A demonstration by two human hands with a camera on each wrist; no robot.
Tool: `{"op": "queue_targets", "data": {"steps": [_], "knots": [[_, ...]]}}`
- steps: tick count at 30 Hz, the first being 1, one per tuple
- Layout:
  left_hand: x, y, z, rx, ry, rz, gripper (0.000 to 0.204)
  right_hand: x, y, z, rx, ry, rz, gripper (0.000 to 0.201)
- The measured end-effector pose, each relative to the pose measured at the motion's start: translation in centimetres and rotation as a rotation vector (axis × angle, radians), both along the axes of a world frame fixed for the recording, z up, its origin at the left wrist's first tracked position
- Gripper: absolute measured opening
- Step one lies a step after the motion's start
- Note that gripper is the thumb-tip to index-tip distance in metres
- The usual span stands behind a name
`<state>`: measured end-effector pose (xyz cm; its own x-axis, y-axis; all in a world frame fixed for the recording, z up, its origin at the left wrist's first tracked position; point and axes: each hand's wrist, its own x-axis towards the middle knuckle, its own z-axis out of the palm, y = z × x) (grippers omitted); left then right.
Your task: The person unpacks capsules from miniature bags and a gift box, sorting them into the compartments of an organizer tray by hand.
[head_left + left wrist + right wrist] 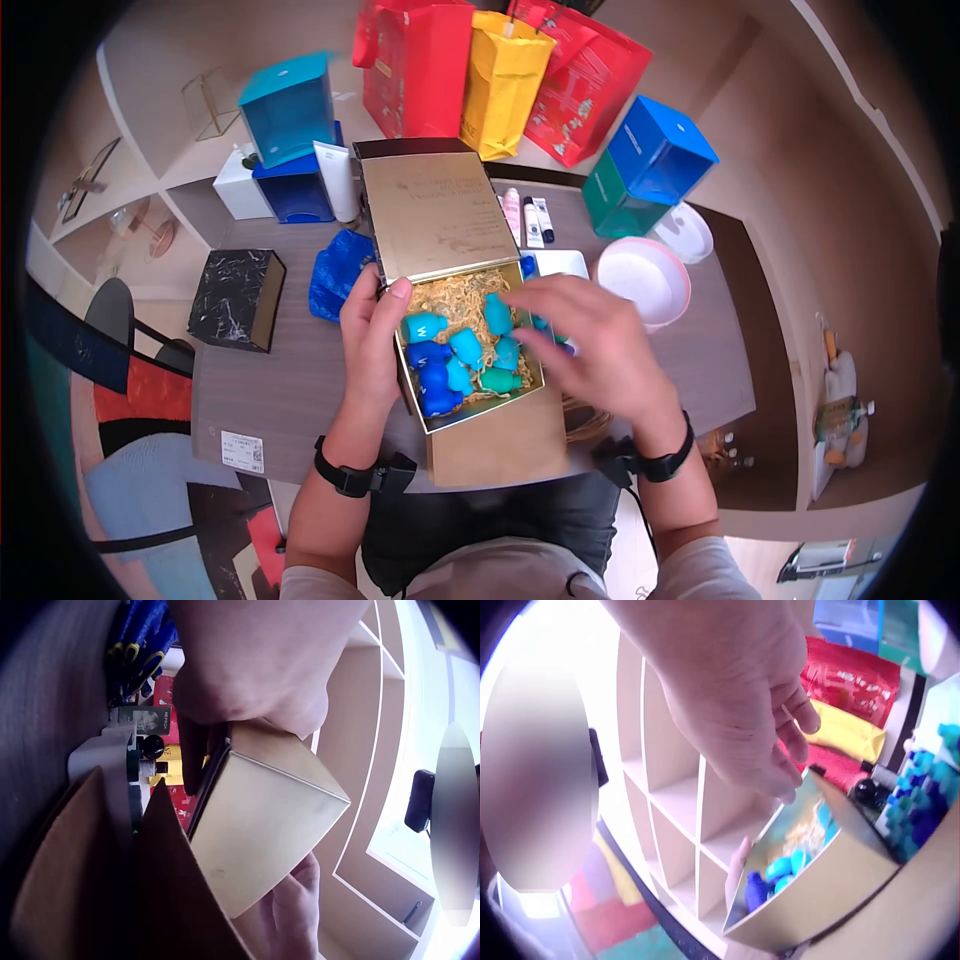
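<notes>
My left hand (372,325) grips the left side of a gold gift box (485,410), fingers on its outer wall and thumb at the rim. The box tilts toward me with its lid (435,210) raised. Inside, small turquoise, blue and green bottles (465,346) lie on shredded paper filler (460,292). Over the box's right side hovers my right hand (600,345), fingertips close to an upright turquoise bottle (497,315). In the right wrist view, the right fingers (804,716) are loosely bent with nothing between them. The left wrist view shows the box's plain underside (255,825).
A cardboard box (500,445) stands below the gift box. Left are a black marbled box (235,298) and a blue bundle (338,275). A pink-rimmed bowl (643,283) sits right. Red bags (415,70) and a yellow bag (503,85) stand behind. More small bottles (922,795) fill a white container.
</notes>
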<state>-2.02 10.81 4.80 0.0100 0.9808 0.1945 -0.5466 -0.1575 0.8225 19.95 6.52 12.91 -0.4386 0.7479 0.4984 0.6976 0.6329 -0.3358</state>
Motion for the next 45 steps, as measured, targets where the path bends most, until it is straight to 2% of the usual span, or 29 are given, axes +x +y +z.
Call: {"op": "queue_targets", "data": {"steps": [2,4,6,8,9,11,12,14,15,16,18,19,22,23,24,26,30,31,33,34,36,39,41,44,45], "knots": [[0.0,-0.3,0.2,0.027,0.039,-0.039,0.030,-2.5,-0.2,-0.1,0.015,-0.293,-0.109,0.042],[-0.4,0.0,-0.8,0.028,0.095,-0.048,0.030,-2.5,0.7,-1.2,0.035,-0.324,-0.129,0.042],[-0.2,0.2,-0.7,0.025,0.049,0.007,0.029,-2.6,1.0,-1.3,0.072,-0.376,-0.128,0.041],[-0.3,0.1,0.2,0.001,-0.005,0.028,0.029,-2.1,0.7,-0.5,-0.008,-0.150,-0.043,0.039],[-0.4,0.1,0.4,-0.016,-0.029,0.030,0.028,-1.5,0.8,-0.4,-0.011,-0.159,-0.041,0.039],[-0.7,0.2,0.0,-0.033,-0.052,0.017,0.027,0.1,0.8,-0.1,0.017,0.016,0.003,0.039],[-0.6,0.3,-0.2,-0.038,-0.064,0.011,0.027,1.1,0.7,-0.1,0.013,0.004,-0.003,0.039],[-0.6,0.3,0.0,-0.035,-0.078,0.041,0.025,3.2,0.5,-0.5,0.023,0.160,-0.041,0.041],[-0.7,0.3,0.0,-0.041,-0.097,0.051,0.027,4.2,0.1,-1.1,-0.082,0.286,-0.097,0.044],[-0.7,0.3,0.2,-0.039,-0.109,0.049,0.027,5.2,-0.1,-1.8,-0.079,0.275,-0.098,0.044],[-0.7,0.2,0.5,-0.070,-0.144,0.068,0.030,7.1,-0.4,-3.0,-0.227,0.305,-0.288,0.045],[-0.8,0.3,0.2,-0.069,-0.143,0.065,0.034,7.6,-0.6,-3.4,-0.194,0.186,-0.339,0.042],[-0.9,0.2,0.2,-0.085,-0.124,0.050,0.035,8.1,-1.1,-5.1,-0.287,0.129,-0.384,0.034],[-0.8,0.2,0.3,-0.077,-0.115,0.041,0.035,7.9,-1.2,-5.5,-0.236,0.049,-0.359,0.023],[-0.7,0.2,0.3,-0.074,-0.110,0.038,0.035,7.9,-1.5,-5.7,-0.235,0.055,-0.362,0.023],[-0.5,0.1,0.4,-0.061,-0.109,0.029,0.034,7.9,-1.9,-5.9,-0.267,-0.166,-0.358,0.018],[-0.6,0.3,-0.3,-0.062,-0.081,0.034,0.034,8.5,-2.0,-5.8,-0.304,-0.263,-0.376,0.013],[-0.5,0.3,-0.3,-0.060,-0.072,0.024,0.033,8.1,-1.7,-5.5,-0.303,-0.249,-0.366,0.013],[-0.4,0.3,-0.4,-0.044,-0.044,0.021,0.031,6.8,-1.2,-3.8,-0.074,-0.109,-0.320,0.012],[-0.3,0.2,-0.3,-0.041,-0.039,0.016,0.032,5.6,-1.2,-2.9,-0.073,-0.092,-0.309,0.012],[-0.2,0.3,-0.3,-0.030,-0.029,-0.007,0.033,2.5,-1.5,-0.9,-0.114,0.158,-0.108,0.014],[0.3,-0.2,0.6,-0.006,-0.041,-0.013,0.033,-2.2,-1.4,-0.8,-0.053,0.050,-0.018,0.022],[0.1,0.0,-0.2,0.015,0.014,-0.022,0.032,-4.0,-0.9,-2.0,-0.048,-0.196,-0.059,0.030],[0.2,0.1,-0.2,0.044,0.045,-0.011,0.027,-4.7,-0.5,-1.6,-0.058,-0.129,-0.055,0.030],[0.2,0.0,0.3,0.019,0.001,-0.009,0.027,-4.3,-0.3,-1.7,-0.038,-0.012,-0.030,0.032]]}}
